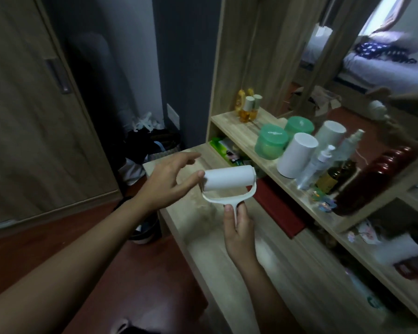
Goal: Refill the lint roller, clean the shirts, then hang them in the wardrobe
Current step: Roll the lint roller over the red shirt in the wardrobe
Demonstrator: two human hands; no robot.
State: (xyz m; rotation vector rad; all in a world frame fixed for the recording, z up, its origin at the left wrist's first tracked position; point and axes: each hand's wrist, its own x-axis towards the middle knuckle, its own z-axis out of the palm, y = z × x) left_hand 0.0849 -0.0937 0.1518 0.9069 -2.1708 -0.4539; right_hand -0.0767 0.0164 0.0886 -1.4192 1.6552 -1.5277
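- Head view: lint roller [229, 186] raised over the wooden dresser top [203, 239], white roll seated in its frame.
- Right hand [238, 227] clenched around the roller's handle from below.
- Left hand [169, 178] loose, fingers spread, thumb tip touching the roll's left end.
- Spare white roll [296, 154] upright on the shelf [241, 136], beside a green jar [270, 143].

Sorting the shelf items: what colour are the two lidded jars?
Translucent green, lids included; the two jars show best in the head view, on the shelf.
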